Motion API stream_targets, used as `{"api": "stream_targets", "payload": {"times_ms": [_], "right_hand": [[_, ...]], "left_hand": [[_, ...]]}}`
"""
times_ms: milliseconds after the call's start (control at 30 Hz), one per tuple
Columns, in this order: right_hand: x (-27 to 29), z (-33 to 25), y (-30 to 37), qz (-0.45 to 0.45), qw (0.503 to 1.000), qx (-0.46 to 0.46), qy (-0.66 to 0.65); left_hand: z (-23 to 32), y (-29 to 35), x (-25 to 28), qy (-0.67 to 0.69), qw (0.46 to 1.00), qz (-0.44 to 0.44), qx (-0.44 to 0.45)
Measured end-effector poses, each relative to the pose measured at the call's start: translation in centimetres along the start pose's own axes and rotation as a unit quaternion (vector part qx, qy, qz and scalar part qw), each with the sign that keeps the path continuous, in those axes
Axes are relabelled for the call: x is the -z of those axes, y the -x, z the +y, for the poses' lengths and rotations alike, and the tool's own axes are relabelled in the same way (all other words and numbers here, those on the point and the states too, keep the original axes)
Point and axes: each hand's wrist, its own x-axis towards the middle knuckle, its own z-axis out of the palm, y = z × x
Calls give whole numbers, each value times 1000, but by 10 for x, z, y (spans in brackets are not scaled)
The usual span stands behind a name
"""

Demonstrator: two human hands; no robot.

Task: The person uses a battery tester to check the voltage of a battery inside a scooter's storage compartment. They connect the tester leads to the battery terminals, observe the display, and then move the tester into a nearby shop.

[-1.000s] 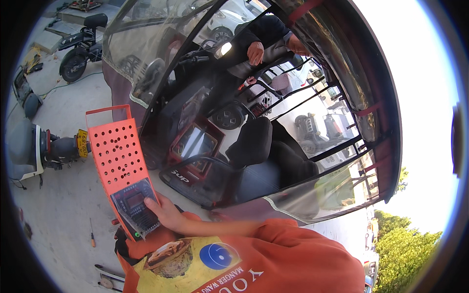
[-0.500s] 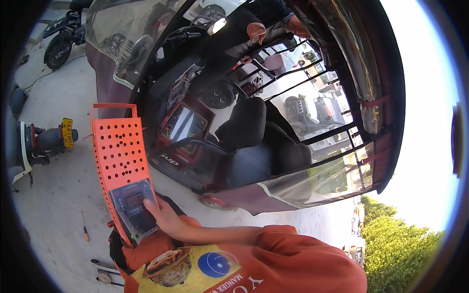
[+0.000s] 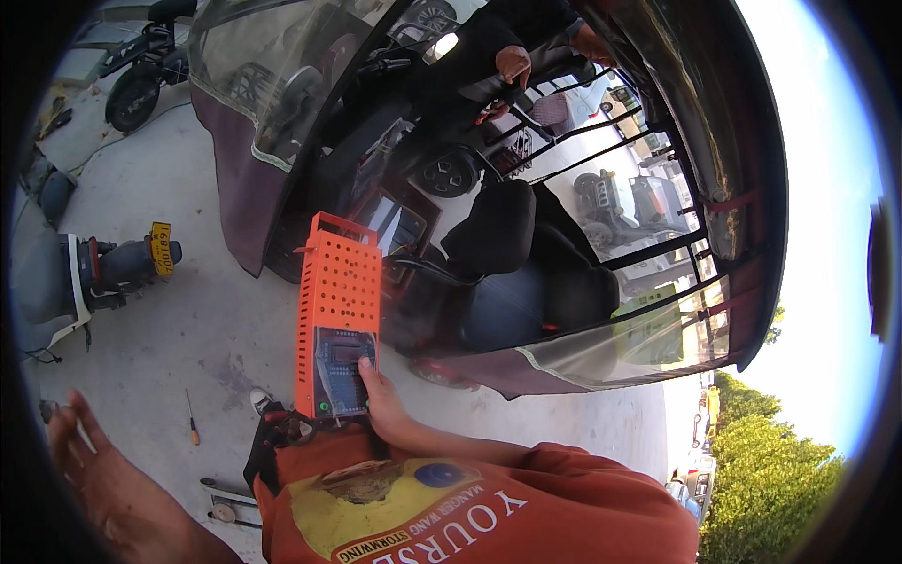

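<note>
An orange perforated metal box (image 3: 341,273), with a handle at its far end and a dark control panel (image 3: 340,376) at its near end, is in front of my body. My right hand (image 3: 387,406) grips its near right side, the thumb lying along the panel's edge. What the hidden fingers do under the box does not show. At the lower left, my left hand (image 3: 113,479) is raised away from the box, palm showing and fingers apart, with nothing in it. The box overlaps the near side of a covered three-wheeled vehicle (image 3: 268,169).
Inside the vehicle are a black seat (image 3: 493,226) and an open compartment (image 3: 399,226). Another person's hand (image 3: 513,64) shows at its far side. A scooter (image 3: 70,282) stands left. On the concrete lie a screwdriver (image 3: 194,428) and a metal-framed tool (image 3: 230,503).
In the picture, the box and my right hand have shifted right, and the box stands more upright. My left hand has come into sight at the lower left. The view has also shifted.
</note>
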Motion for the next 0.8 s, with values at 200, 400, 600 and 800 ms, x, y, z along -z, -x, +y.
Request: {"api": "stream_targets", "payload": {"times_ms": [200, 400, 600, 800], "right_hand": [[14, 3, -13, 11, 999, 30, 2], [5, -6, -11, -18, 999, 38, -12], [6, -5, -19, -11, 998, 53, -23], [-9, -44, 4, -35, 995, 80, 41]], "left_hand": [[-66, 119, -43, 94, 907, -102, 397], [-64, 118, -48, 30, 908, -171, 382], [-80, 98, -51, -68, 933, -257, 242], [-70, 86, -69, -296, 891, -338, -68]]}}
